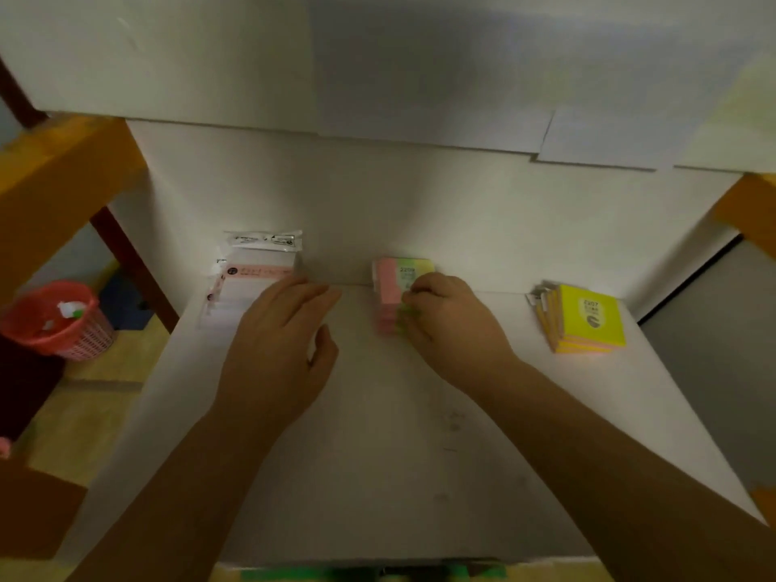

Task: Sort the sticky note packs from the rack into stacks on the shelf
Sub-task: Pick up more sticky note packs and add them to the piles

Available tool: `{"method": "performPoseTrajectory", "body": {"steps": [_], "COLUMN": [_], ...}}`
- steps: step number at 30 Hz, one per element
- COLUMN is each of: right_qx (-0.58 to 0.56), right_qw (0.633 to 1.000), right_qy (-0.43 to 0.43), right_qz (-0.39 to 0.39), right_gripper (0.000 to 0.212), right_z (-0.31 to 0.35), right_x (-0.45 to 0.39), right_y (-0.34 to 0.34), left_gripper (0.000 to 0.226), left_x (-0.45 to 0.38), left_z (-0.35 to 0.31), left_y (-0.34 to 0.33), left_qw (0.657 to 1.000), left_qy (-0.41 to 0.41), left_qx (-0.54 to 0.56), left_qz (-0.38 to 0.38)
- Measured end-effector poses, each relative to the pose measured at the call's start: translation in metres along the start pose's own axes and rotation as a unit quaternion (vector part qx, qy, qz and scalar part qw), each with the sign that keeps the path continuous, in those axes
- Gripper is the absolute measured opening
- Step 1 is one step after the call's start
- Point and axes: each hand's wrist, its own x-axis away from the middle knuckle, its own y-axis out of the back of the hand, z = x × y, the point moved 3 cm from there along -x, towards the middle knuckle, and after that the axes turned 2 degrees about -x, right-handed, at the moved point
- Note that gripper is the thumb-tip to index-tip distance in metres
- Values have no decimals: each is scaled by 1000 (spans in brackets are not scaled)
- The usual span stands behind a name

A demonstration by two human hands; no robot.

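Three stacks of sticky note packs stand on the white shelf [378, 434]. A stack of white and pink packs in clear wrappers [252, 283] is at the back left. A pink, green and yellow stack [390, 287] stands in the middle, and a yellow stack [583, 319] at the right. My right hand [453, 325] grips the right side of the middle stack with curled fingers. My left hand [281, 342] lies flat, fingers straight, its tips beside the white and pink stack; whether they touch it is unclear. The rack is out of view.
A red mesh basket [58, 321] stands on the floor at the left. Orange shelf posts rise at the left [54, 195] and right [751, 212]. A white board [378, 69] overhangs the shelf from above.
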Motion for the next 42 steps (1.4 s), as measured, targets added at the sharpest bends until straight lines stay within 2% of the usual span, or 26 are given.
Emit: {"method": "performPoseTrajectory", "body": {"steps": [3, 10, 13, 18, 22, 25, 29, 33, 39, 42], "right_qx": [13, -14, 2, 43, 95, 133, 167, 168, 175, 153], "right_qw": [1000, 994, 989, 974, 944, 919, 884, 869, 847, 831], "right_qy": [-10, -67, -89, -125, -152, -209, -312, -387, -470, -511], "right_qz": [24, -90, -115, -185, -278, -306, -304, -259, -174, -159], "right_gripper": [43, 55, 56, 50, 45, 45, 48, 54, 61, 62], "right_z": [6, -4, -12, -26, -48, -76, -120, -166, -220, -240], "right_x": [7, 66, 101, 168, 237, 300, 388, 475, 574, 607], "right_y": [11, 68, 101, 166, 230, 273, 307, 319, 323, 325], "left_gripper": [40, 34, 42, 45, 48, 48, 52, 52, 54, 56], "left_x": [-10, -34, -49, -64, -65, -60, -48, -22, 15, 24], "left_z": [-16, -68, -102, -188, -269, -340, -436, -518, -600, -629], "left_y": [-6, -14, -24, -25, -18, -8, -7, -24, -61, -78], "left_qw": [999, 996, 996, 991, 980, 971, 963, 956, 949, 946], "left_qy": [-33, -68, -65, -88, -130, -165, -207, -231, -254, -258], "left_qx": [23, 41, 60, 95, 144, 164, 173, 178, 156, 135], "left_qz": [-11, -48, -19, -30, -44, -47, -9, 36, 102, 146]}}
